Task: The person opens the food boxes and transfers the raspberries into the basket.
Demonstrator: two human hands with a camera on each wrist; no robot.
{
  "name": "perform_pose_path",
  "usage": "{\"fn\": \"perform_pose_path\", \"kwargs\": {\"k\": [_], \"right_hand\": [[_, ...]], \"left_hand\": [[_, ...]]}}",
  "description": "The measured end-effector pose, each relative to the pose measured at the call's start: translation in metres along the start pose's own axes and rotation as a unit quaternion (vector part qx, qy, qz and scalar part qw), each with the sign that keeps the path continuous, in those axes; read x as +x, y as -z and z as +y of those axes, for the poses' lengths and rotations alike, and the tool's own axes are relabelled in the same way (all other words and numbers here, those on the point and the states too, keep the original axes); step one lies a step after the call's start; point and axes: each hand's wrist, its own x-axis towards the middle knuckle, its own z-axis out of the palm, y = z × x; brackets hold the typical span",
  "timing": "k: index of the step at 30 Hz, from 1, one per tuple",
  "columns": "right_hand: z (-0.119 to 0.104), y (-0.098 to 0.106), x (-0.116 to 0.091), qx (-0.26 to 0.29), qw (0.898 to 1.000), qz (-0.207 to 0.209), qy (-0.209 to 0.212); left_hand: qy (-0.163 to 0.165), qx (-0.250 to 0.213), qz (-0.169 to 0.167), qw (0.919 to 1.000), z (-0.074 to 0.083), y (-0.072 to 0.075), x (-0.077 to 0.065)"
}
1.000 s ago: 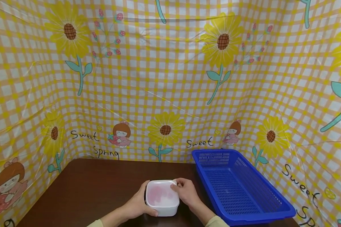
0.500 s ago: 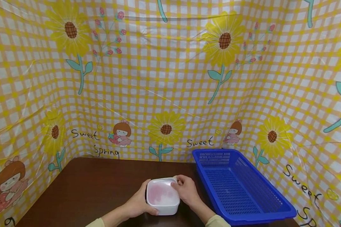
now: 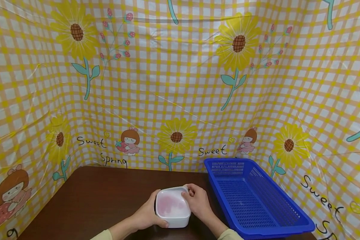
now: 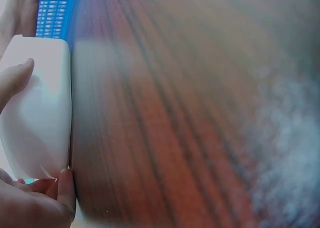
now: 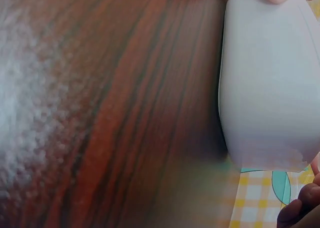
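On the table [image 3: 108, 193], the white container [image 3: 177, 223] is gripped by the left hand [image 3: 147, 212]; its lid [image 3: 170, 205], pinched at the far-right corner by the right hand [image 3: 198, 201], is raised higher there than a second ago.

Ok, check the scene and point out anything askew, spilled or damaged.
Only the lid seems askew: its far right corner, pinched by the right hand, appears slightly raised from the white container. I see no spill or damage; the blue basket and brown table look ordinary.
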Motion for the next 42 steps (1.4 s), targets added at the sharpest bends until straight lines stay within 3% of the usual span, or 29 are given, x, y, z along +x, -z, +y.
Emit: {"fn": "perform_pose_path", "kwargs": {"k": [20,29,42], "right_hand": [[-0.003,0.0,-0.004,0.008,0.998,0.036,0.052],[-0.014,0.006,-0.005,0.036,0.993,0.054,0.095],[-0.024,0.014,-0.01,0.055,0.992,0.059,0.094]], "left_hand": [[0.0,-0.007,-0.006,1.0,0.002,-0.001,0.001],[-0.007,-0.008,0.003,0.9999,0.0,0.0,0.001],[0.005,0.012,0.01,0.9999,0.002,-0.003,0.0]]}}
